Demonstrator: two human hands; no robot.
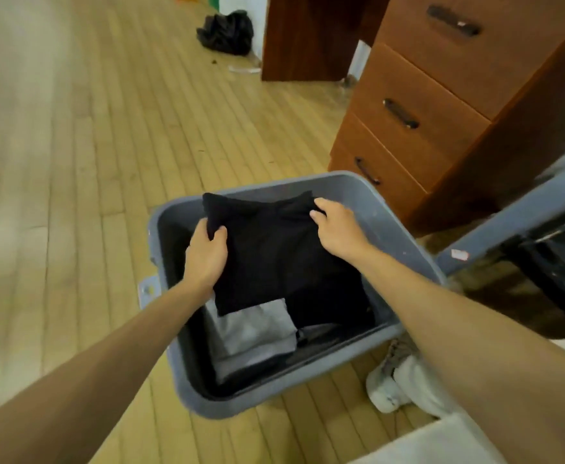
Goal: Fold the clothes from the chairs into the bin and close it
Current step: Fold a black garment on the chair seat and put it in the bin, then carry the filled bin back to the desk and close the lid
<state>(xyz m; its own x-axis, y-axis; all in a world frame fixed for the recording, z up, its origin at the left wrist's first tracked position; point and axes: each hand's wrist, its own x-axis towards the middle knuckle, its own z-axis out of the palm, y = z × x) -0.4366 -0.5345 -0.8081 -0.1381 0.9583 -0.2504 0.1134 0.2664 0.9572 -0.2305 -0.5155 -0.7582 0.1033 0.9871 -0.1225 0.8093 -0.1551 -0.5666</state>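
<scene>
Black garment (274, 252), held between left grip (207, 254) and right grip (338, 229), over bin (368, 209)

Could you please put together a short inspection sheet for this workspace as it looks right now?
Surface: wooden plank floor; the bin stands on it.
Job's things: grey bin open; grey lid off, to its right; folded black garment held over the bin; folded grey garment and dark clothes already inside.
Clutter: black crumpled heap on the far floor, small scraps near it.
Hands: left hand grips the black garment's left edge; right hand pinches its far right corner.
Cables: nothing seen.
Surroundings: wooden drawer unit behind the bin, drawers closed; white shoe beside the bin.
</scene>
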